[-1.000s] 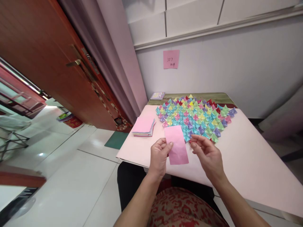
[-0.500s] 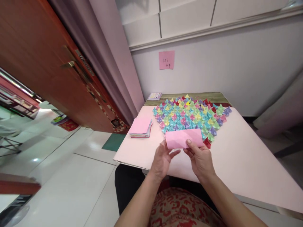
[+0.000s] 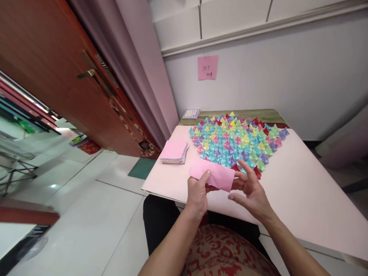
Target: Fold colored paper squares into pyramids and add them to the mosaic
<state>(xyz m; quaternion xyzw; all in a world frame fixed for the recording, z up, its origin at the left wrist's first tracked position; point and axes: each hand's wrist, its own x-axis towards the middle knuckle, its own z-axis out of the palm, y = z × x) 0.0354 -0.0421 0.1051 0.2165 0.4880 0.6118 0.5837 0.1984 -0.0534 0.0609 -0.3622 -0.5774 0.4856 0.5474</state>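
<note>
Grip has swapped: the left hand (image 3: 197, 191) now pinches the folded pink paper (image 3: 214, 175), thumb on top. The right hand (image 3: 251, 189) has let go, fingers spread wide at the paper's right end. Just beyond lie the colourful folded pieces (image 3: 237, 142), and left of them the paper stack (image 3: 174, 151).

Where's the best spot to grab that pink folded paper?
Probably pinch the folded paper by its free right end, from the right: it stretches sideways, the left hand pinches its left part, and the open right hand is beside that end.
</note>
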